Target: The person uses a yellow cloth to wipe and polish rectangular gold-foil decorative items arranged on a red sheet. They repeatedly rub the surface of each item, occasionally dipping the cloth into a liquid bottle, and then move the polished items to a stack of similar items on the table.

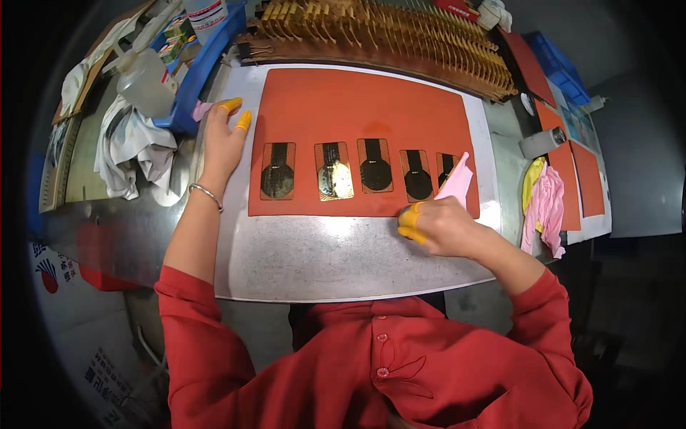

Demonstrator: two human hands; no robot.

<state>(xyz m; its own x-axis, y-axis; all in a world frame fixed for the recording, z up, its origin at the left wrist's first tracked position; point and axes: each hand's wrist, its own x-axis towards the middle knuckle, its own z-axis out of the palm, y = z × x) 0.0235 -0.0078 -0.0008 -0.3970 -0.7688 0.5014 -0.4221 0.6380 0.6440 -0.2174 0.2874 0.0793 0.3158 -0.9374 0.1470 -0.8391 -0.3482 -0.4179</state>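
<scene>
Several small rectangular plates lie in a row on an orange-red mat (357,93). Each has a gold patterned border and a black strip running down to a dark disc. A glare brightens the second plate (334,171) from the left. My right hand (444,227), with yellow finger covers, is closed around a folded pink cloth (457,184) with a thin brown edge along it. This cloth partly covers the rightmost plate (445,164). My left hand (225,137), also in yellow finger covers, has its fingers apart at the mat's left edge, beside a bit of pink cloth (201,110).
Behind the mat stands a long rack (379,36) of thin upright brown pieces. A blue tray (214,53), a translucent bottle (145,82) and white rags (136,154) sit at left. To the right are a small bottle (543,143) and a hanging pink cloth (547,204).
</scene>
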